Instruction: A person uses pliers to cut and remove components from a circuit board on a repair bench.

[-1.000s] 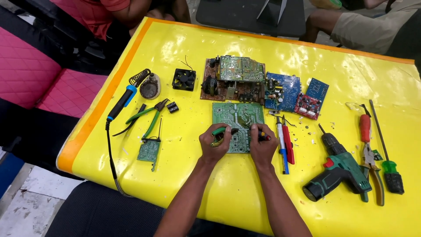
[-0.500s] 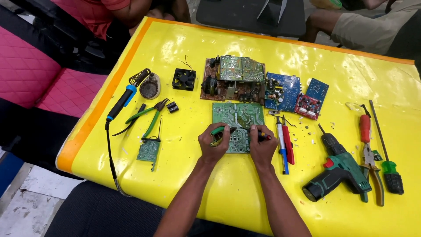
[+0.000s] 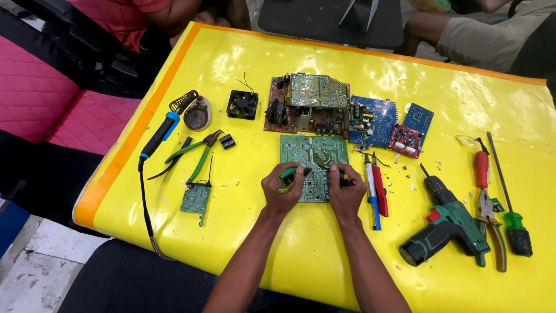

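Left hand (image 3: 282, 189) clenched round a green-handled tool (image 3: 288, 172), right hand (image 3: 346, 193) gripping a dark-tipped tool (image 3: 347, 180), both over the green circuit board (image 3: 314, 153) at frame centre, board's long axis running top to bottom

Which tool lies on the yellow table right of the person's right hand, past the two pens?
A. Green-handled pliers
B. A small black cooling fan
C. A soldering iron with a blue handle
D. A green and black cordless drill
D: the green and black cordless drill lies right of the right hand, beyond the blue and red pens.
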